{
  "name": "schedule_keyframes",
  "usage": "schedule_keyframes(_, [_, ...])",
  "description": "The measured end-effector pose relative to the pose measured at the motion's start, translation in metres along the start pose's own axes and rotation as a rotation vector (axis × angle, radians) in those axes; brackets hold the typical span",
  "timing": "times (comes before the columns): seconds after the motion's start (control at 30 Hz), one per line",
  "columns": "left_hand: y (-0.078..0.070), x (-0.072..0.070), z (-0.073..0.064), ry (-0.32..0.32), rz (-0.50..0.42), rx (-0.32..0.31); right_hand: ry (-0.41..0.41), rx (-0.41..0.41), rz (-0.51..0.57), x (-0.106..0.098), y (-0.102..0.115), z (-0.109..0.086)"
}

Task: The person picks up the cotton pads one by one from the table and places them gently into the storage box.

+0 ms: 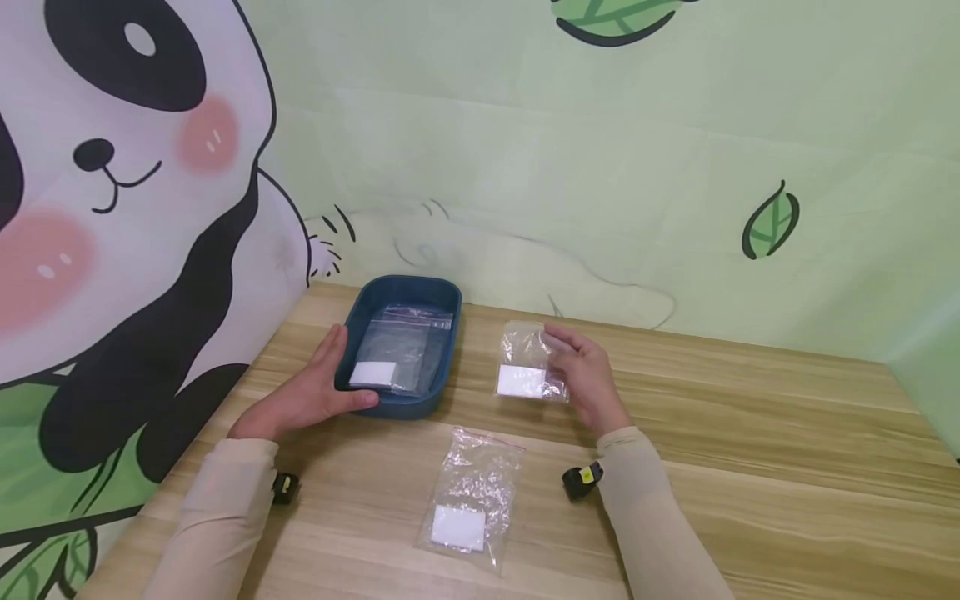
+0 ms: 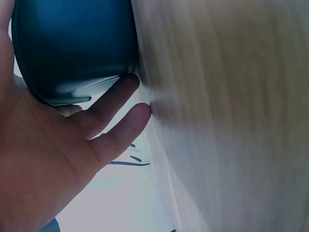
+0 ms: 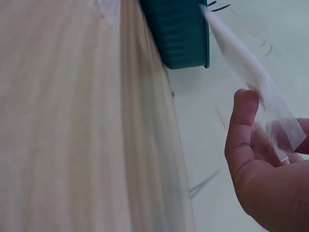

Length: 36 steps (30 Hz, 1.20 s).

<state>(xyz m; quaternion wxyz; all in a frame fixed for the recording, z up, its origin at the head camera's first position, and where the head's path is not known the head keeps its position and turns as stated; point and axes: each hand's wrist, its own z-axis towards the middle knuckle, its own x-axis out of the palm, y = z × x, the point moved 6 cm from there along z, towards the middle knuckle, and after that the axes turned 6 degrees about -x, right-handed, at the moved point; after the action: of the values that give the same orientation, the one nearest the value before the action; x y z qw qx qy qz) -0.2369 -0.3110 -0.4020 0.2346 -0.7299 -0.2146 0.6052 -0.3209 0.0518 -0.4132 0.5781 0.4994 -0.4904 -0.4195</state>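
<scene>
Nearest: clear zip bag (image 1: 491, 479) with white rectangle (image 1: 459, 528), any print illegible, flat on wood-grain table (image 1: 750, 517). Next: black wrist cameras (image 1: 576, 485) with yellow stickers (image 1: 588, 475), marks too small to read. Left hand (image 1: 311, 392): fingers spread along outer side of dark-blue tray (image 1: 408, 409), thumb across its near rim. In tray: overlapping zip bags (image 1: 408, 354), one showing white rectangle. Right hand (image 1: 588, 375): thumb and fingers pinching another clear bag (image 1: 521, 346), raised, right of tray; strip of tabletop between, broader stretch further right. Beyond: table's back edge against panda-print backdrop (image 1: 480, 125) with green leaves (image 1: 772, 223).
</scene>
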Motion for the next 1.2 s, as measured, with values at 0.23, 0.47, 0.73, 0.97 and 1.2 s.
schedule_keyframes(0.23, [0.003,-0.001,-0.001,0.002,-0.010,-0.009,0.022,-0.033,0.050,0.006,0.008,0.001])
schedule_keyframes(0.47, [0.006,-0.002,-0.001,0.000,-0.010,-0.019,0.042,-0.040,0.058,0.011,0.014,0.000])
schedule_keyframes(0.73, [0.006,-0.003,-0.002,-0.007,-0.003,-0.009,0.070,-0.069,0.061,0.021,0.024,-0.003])
schedule_keyframes(0.97, [0.006,-0.003,-0.001,-0.006,-0.005,-0.014,0.091,-0.089,0.054,0.035,0.029,-0.002])
schedule_keyframes(1.2, [0.003,-0.001,0.001,-0.005,-0.003,-0.002,0.118,-0.093,0.078,0.055,0.032,0.003])
